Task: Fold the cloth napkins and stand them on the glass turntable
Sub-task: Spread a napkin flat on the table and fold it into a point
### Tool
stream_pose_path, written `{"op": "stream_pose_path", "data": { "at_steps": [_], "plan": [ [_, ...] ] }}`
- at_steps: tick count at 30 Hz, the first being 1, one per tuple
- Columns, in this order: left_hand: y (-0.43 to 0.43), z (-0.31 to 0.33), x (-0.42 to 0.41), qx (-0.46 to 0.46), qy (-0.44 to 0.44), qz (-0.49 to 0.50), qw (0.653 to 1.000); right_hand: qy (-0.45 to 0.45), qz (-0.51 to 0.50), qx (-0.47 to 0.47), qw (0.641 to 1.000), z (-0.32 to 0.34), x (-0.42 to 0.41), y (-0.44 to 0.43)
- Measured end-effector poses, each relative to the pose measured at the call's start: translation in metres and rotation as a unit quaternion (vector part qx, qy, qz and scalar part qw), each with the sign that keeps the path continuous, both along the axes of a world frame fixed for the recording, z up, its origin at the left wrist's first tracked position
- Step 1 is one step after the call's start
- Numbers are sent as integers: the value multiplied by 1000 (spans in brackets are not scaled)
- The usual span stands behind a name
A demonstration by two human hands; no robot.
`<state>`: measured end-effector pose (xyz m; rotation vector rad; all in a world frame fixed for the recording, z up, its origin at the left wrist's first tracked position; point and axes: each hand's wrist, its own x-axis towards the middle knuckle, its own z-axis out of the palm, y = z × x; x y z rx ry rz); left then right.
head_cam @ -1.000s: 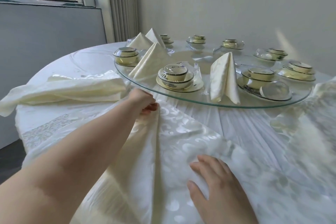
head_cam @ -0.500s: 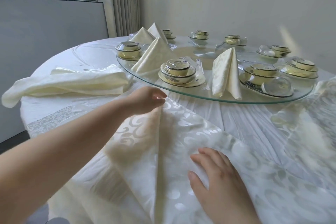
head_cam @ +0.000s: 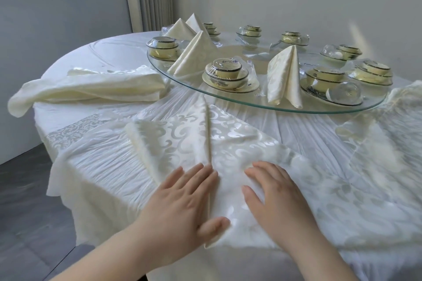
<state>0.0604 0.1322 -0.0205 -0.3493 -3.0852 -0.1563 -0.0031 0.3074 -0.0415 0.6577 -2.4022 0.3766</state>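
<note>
Pressing napkin flat | left hand, right hand | fingers straight, atop it

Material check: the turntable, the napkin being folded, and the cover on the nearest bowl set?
Turntable: probably clear glass. It is see-through with a greenish polished edge.
Napkin: woven cream cloth with a damask look. A glossy scroll pattern sits on a matte ground, and it holds a sharp crease.
Bowl set cover: apparently thin clear plastic film. It shows shiny wrinkles and a printed label, over dishes that look like glazed ceramic.
</note>
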Motion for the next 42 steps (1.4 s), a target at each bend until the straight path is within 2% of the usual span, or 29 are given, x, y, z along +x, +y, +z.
{"op": "stream_pose_path", "data": {
  "at_steps": [2,3,6,10,14,18,21,26,33,35,38,40,42],
  "plan": [
    [1,8,-1,8,-20,-15,1000,-15,2,6,1000,2,1,-1],
    [0,8,-4,28,2,-24,999,-26,2,7,1000,2,2,-1],
    [-12,17,-13,71,-53,-22,996,-54,4,16,998,5,4,-1],
    [-40,17,-37,73,-4,44,996,-98,11,-24,995,8,2,0],
    [-51,12,-45,28,-15,64,997,-41,101,-51,993,12,9,-5],
    [-48,7,-44,15,-4,64,998,5,226,-27,974,13,25,-26],
    [-47,9,-44,22,-5,62,998,28,212,14,977,13,26,-36],
    [-57,12,-54,26,-36,62,997,-27,230,-42,972,-2,24,-33],
    [-89,17,-99,29,-38,139,989,-14,232,-64,970,-4,25,-34],
    [-88,15,-104,26,-11,157,987,-10,230,-64,971,-5,25,-34],
    [-78,21,-97,25,90,172,981,-1,226,-59,972,-4,27,-34],
    [-64,29,-83,70,129,159,976,4,223,-60,973,-4,28,-35],
    [-44,33,-65,114,124,118,979,3,223,-60,973,-3,29,-35]
  ]
}}
